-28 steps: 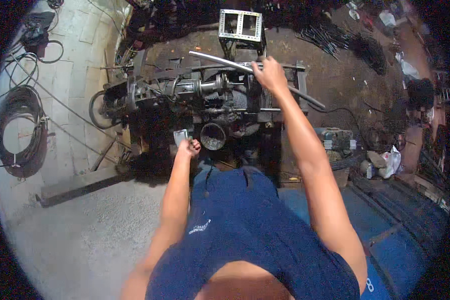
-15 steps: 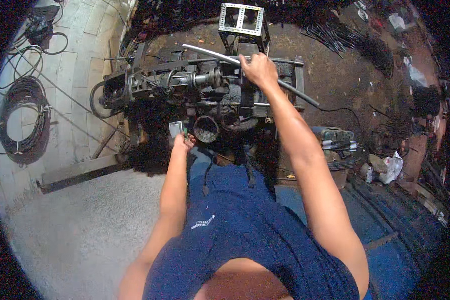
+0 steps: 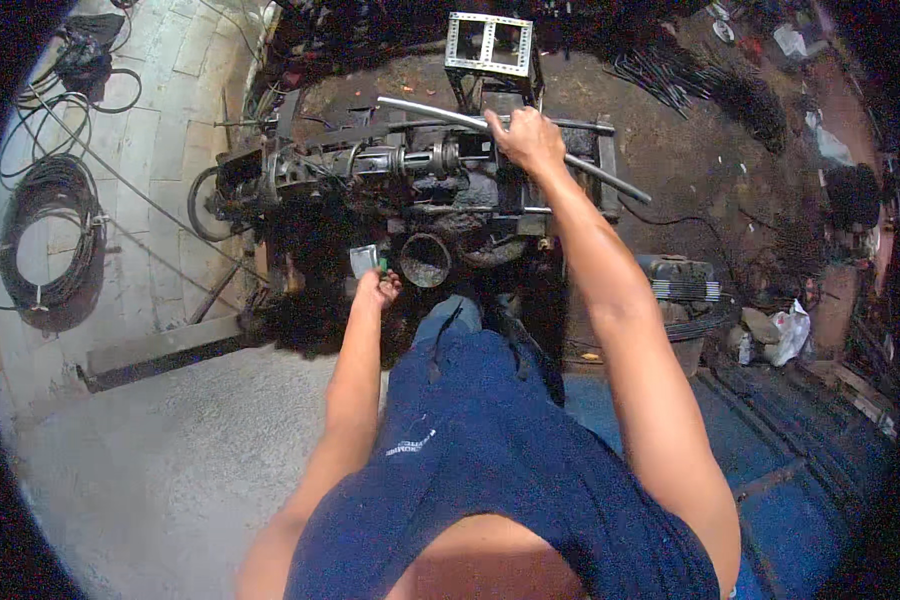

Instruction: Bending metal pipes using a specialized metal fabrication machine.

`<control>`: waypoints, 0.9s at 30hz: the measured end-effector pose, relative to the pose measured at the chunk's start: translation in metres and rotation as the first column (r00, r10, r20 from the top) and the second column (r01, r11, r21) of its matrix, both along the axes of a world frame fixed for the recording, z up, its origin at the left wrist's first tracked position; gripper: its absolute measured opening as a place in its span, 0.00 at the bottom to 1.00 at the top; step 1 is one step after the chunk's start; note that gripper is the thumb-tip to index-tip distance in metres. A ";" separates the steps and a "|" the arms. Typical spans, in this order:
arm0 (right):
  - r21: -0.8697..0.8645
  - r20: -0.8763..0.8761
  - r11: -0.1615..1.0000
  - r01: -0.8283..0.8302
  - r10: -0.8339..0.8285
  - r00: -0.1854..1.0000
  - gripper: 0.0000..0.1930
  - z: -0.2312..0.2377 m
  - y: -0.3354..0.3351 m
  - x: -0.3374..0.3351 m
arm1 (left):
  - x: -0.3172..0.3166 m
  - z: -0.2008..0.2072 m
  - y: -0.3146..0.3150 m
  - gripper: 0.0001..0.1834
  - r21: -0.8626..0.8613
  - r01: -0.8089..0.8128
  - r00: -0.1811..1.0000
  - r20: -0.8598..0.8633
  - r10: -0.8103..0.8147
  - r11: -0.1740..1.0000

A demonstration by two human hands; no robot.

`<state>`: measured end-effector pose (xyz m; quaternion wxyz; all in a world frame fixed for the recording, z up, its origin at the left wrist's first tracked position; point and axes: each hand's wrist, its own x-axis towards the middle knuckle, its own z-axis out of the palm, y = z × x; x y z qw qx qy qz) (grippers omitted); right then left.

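A long grey metal rod [image 3: 610,180] lies aslant over the right part of a greasy machine [image 3: 430,160]. My right hand [image 3: 530,140] is closed round its middle from above. Lower and to the left, my left hand [image 3: 380,287] has its fingers curled beside a small pale, flat-faced piece [image 3: 365,261] with a green part at its edge. Whether the fingers grip that green part or only touch it, I cannot tell. A round metal cup-like opening [image 3: 425,260] of the machine is just right of this hand.
Behind the machine stands a perforated metal frame stand [image 3: 490,70]. A coil of dark cable [image 3: 55,240] lies on the left floor, and thin rods [image 3: 660,80] are piled at the far right. Crumpled plastic [image 3: 792,332] and a ribbed dark container [image 3: 680,285] are at the right.
The whole view has shifted slightly, so everything sits a little further right in the picture. Both hands keep their places on the rod and beside the pale piece.
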<state>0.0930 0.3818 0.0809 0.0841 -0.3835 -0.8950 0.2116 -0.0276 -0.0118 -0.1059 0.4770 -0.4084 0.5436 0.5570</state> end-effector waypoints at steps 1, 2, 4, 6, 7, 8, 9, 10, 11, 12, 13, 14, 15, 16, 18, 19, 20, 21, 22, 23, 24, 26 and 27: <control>0.007 0.007 1.000 0.000 0.000 1.000 0.34 -0.001 0.001 0.001 | -0.001 0.001 0.001 0.17 0.007 0.000 1.000 0.007 0.000 1.000; -0.024 0.019 0.998 0.053 -0.053 0.998 0.34 -0.004 0.004 0.004 | -0.002 0.002 0.002 0.17 0.021 0.022 1.000 0.008 -0.022 1.000; -0.051 0.084 0.992 0.112 -0.107 0.991 0.34 -0.005 0.010 0.010 | -0.004 0.002 0.001 0.16 0.041 0.045 0.999 0.009 -0.045 0.998; -0.029 0.088 0.989 0.145 -0.142 0.986 0.34 -0.007 0.008 0.008 | -0.005 0.000 -0.006 0.15 0.112 0.063 0.998 0.011 -0.065 0.992; -0.013 0.093 0.984 0.178 -0.176 0.980 0.33 -0.004 0.004 0.006 | -0.005 0.002 -0.005 0.15 0.116 0.067 0.998 0.014 -0.069 0.991; -0.018 0.131 0.978 0.209 -0.205 0.970 0.32 0.002 -0.002 0.003 | -0.005 0.005 -0.004 0.14 0.091 0.055 0.997 0.048 -0.060 0.994; -0.015 0.133 0.977 0.214 -0.210 0.969 0.32 0.003 -0.003 0.001 | -0.005 0.008 -0.003 0.14 0.064 0.045 0.995 0.082 -0.050 0.997; -0.019 0.145 0.979 0.202 -0.197 0.970 0.32 0.004 -0.004 -0.001 | -0.005 0.008 -0.004 0.13 0.098 0.068 0.995 0.069 -0.075 0.993; -0.023 0.157 0.981 0.190 -0.184 0.970 0.31 0.005 -0.004 -0.003 | -0.008 0.009 -0.004 0.13 0.101 0.072 0.994 0.071 -0.079 0.992; -0.021 0.159 0.981 0.194 -0.188 0.969 0.31 0.006 -0.004 -0.003 | -0.011 0.009 -0.003 0.13 0.071 0.103 0.989 0.095 -0.110 0.992; -0.014 0.162 0.981 0.195 -0.190 0.968 0.31 0.006 -0.002 -0.002 | -0.011 0.011 0.001 0.12 0.042 0.136 0.983 0.122 -0.140 0.990; -0.006 0.166 0.981 0.196 -0.192 0.967 0.31 0.004 0.000 0.000 | -0.010 0.013 0.003 0.12 0.045 0.139 0.981 0.127 -0.144 0.989; -0.004 0.171 0.980 0.199 -0.195 0.966 0.31 0.002 0.002 0.002 | -0.010 0.016 0.004 0.12 0.033 0.158 0.981 0.108 -0.161 0.987; 0.006 0.167 0.977 0.214 -0.212 0.963 0.31 0.002 0.002 0.004 | -0.008 0.016 0.004 0.13 0.019 0.174 0.981 0.089 -0.175 0.985; 0.015 0.169 0.969 0.248 -0.246 0.954 0.31 0.000 0.003 0.006 | -0.006 0.015 0.005 0.13 0.017 0.128 0.987 0.097 -0.129 0.992; 0.013 0.173 0.969 0.246 -0.245 0.954 0.31 0.002 0.001 0.004 | -0.007 0.015 0.006 0.13 0.015 0.082 0.992 0.099 -0.083 0.997; -0.001 0.176 0.973 0.232 -0.229 0.958 0.31 0.005 0.000 0.002 | -0.007 0.014 0.006 0.15 0.018 0.128 0.987 0.100 -0.129 0.992; -0.015 0.178 0.976 0.218 -0.212 0.961 0.32 0.006 -0.002 0.001 | -0.007 0.014 0.007 0.15 0.016 0.126 0.986 0.104 -0.127 0.992; 0.010 0.179 0.978 0.207 -0.206 0.962 0.32 0.005 -0.002 -0.001 | -0.007 0.008 0.003 0.15 0.032 0.129 0.986 0.100 -0.132 0.991; 0.009 0.179 0.979 0.204 -0.202 0.963 0.32 0.003 0.000 -0.002 | -0.007 0.003 0.003 0.15 0.049 0.133 0.986 0.095 -0.137 0.990; 0.012 0.177 0.982 0.188 -0.187 0.966 0.33 0.002 0.003 -0.002 | -0.005 -0.001 0.002 0.14 0.038 0.109 0.988 0.104 -0.113 0.993; -0.002 0.161 0.984 0.179 -0.176 0.971 0.34 0.001 0.008 0.005 | -0.002 -0.003 0.004 0.15 0.001 0.107 0.992 0.070 -0.106 0.994; -0.004 0.163 0.985 0.173 -0.170 0.972 0.34 0.001 0.010 0.007 | 0.000 -0.004 0.004 0.15 -0.034 0.106 0.994 0.033 -0.105 0.994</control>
